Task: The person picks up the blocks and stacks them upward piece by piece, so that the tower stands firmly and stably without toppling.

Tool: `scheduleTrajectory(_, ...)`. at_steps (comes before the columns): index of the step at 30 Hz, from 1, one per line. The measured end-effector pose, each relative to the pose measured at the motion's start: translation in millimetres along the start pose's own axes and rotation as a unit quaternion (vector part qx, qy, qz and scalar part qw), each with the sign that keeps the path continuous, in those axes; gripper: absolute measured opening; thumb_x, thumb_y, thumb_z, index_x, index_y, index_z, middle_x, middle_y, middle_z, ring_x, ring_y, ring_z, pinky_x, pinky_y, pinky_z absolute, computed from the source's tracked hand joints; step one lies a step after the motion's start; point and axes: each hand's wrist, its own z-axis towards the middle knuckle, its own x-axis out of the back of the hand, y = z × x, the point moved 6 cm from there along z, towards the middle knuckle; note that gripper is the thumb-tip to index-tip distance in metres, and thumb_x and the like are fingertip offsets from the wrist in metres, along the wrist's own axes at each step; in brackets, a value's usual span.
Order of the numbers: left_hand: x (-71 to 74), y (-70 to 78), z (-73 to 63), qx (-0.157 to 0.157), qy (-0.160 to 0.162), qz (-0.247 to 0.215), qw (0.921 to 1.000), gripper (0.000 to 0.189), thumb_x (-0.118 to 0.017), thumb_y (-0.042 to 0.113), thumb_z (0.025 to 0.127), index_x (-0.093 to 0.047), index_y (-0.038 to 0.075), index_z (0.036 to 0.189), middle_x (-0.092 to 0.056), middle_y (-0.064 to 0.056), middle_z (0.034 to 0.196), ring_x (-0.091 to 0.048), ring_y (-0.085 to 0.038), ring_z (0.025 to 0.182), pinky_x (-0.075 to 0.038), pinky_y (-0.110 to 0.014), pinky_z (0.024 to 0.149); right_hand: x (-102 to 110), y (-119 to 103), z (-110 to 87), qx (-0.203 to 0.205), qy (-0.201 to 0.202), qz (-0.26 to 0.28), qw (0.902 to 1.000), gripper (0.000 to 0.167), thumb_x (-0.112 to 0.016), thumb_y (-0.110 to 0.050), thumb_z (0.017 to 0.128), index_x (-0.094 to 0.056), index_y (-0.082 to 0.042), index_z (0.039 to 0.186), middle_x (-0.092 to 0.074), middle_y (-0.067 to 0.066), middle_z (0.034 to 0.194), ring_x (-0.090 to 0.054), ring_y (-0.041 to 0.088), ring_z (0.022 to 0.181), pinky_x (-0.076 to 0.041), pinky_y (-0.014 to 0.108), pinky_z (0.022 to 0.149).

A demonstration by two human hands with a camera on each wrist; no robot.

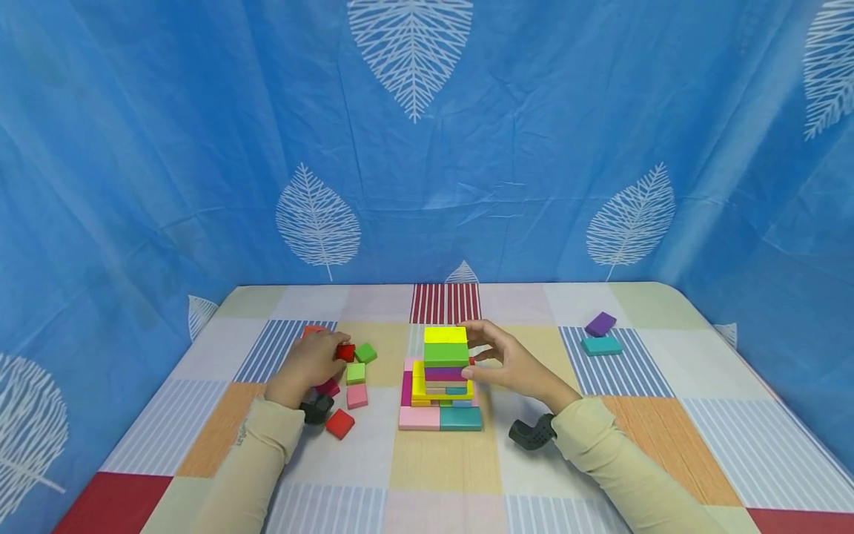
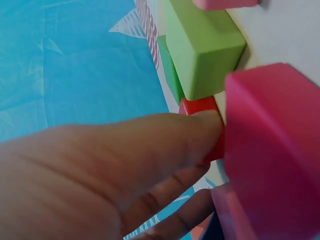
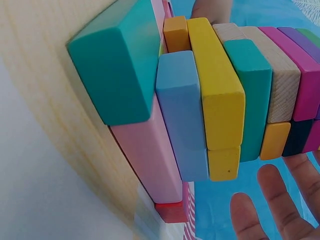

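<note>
My left hand (image 1: pixel 315 363) is among the loose blocks on the left. In the left wrist view its thumb lies on a small red block (image 2: pixel 202 106), with the other fingers curled behind, pinching it. A large crimson block (image 2: pixel 272 145) and a light green block (image 2: pixel 210 50) are close by. A layered tower of coloured blocks (image 1: pixel 445 354) stands mid-table, topped by a yellow block (image 1: pixel 445 335). Around its upper right side my right hand (image 1: pixel 502 361) is loosely curved, thumb at the front and fingers spread toward the back, their tips beside the upper layers.
Several loose blocks, including a pink one (image 1: pixel 356 395) and a red one (image 1: pixel 340 423), lie left of the tower. A purple block (image 1: pixel 601 324) and a teal block (image 1: pixel 602 346) sit at the far right. A blue curtain (image 1: pixel 507 148) hangs behind the patchwork-covered table (image 1: pixel 447 463).
</note>
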Motion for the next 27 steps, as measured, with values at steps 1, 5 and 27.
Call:
scheduleTrajectory(1, -0.4, -0.2, 0.0, 0.002, -0.001, -0.001, 1.0000, 0.047, -0.080, 0.004, 0.092, -0.069, -0.004, 0.137, -0.071, -0.024, 0.125, -0.061, -0.037, 0.106, -0.058, -0.055, 0.092, 0, 1, 0.0, -0.001, 0.001, -0.001, 1.0000, 0.065, -0.079, -0.013, 0.096, -0.049, 0.007, 0.151, -0.063, 0.021, 0.137, -0.062, 0.030, 0.122, -0.057, 0.055, 0.103)
scheduleTrajectory(5, -1.1, -1.6, -0.1, 0.009, -0.002, -0.004, 1.0000, 0.041, -0.084, 0.004, 0.088, -0.074, -0.004, 0.127, -0.073, -0.017, 0.109, -0.062, -0.032, 0.096, -0.059, -0.048, 0.084, 0, 0, -0.5, -0.002, 0.001, -0.003, 1.0000, 0.065, -0.079, -0.012, 0.096, -0.049, 0.007, 0.151, -0.063, 0.020, 0.137, -0.062, 0.031, 0.123, -0.056, 0.058, 0.103)
scheduleTrajectory(27, 43.5, 90.8, -27.0, -0.185, 0.169, -0.222, 0.9425, 0.040, -0.081, 0.016, 0.098, -0.072, 0.004, 0.134, -0.073, -0.013, 0.130, -0.060, -0.036, 0.125, -0.051, -0.063, 0.106, -1, -1, -0.9, 0.000, -0.002, -0.001, 1.0000, 0.068, -0.080, -0.015, 0.095, -0.049, 0.005, 0.152, -0.062, 0.022, 0.139, -0.061, 0.037, 0.125, -0.057, 0.053, 0.104)
